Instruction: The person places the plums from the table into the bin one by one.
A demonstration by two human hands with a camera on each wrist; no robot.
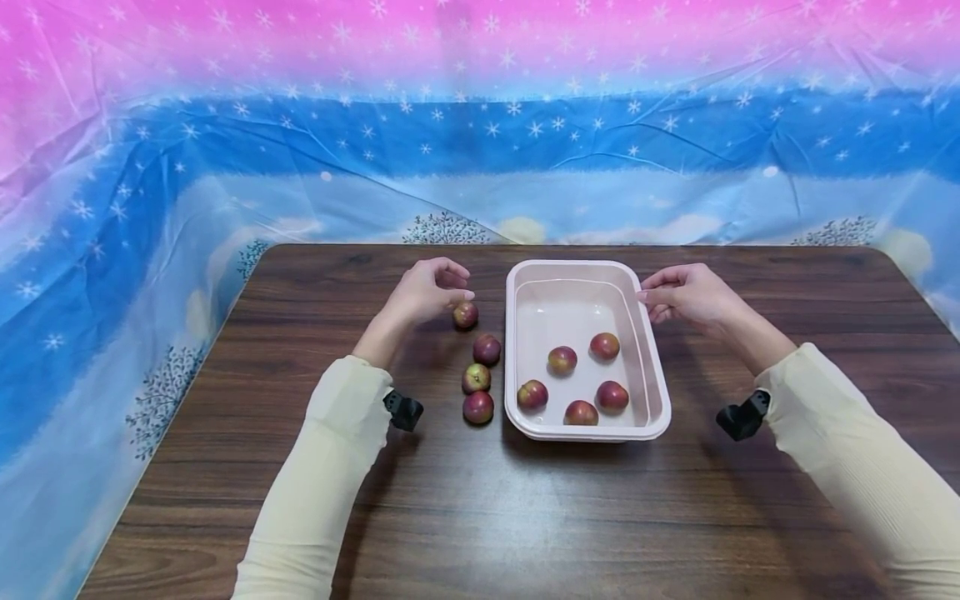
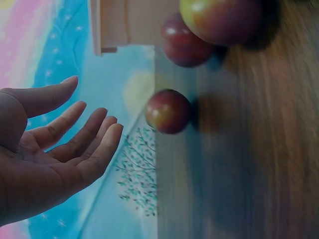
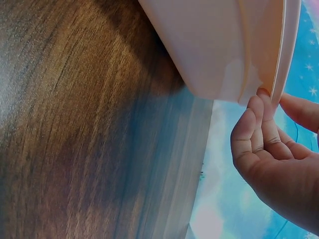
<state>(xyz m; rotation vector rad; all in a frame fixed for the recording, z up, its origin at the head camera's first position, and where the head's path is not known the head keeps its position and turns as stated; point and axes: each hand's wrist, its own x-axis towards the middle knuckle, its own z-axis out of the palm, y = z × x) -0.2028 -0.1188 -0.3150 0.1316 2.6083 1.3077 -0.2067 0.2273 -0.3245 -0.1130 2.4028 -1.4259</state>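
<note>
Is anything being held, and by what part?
Yes: the right hand pinches the pale tub by its rim, on the right side near the far corner. The left hand holds nothing.

Appears a makeshift filming corner; building type cannot be determined. Evidence: snowflake-print cloth [image 1: 465, 129] hung behind and left of a wood-grain counter [image 1: 480, 517]; black wrist cameras [image 1: 405, 411].
</note>
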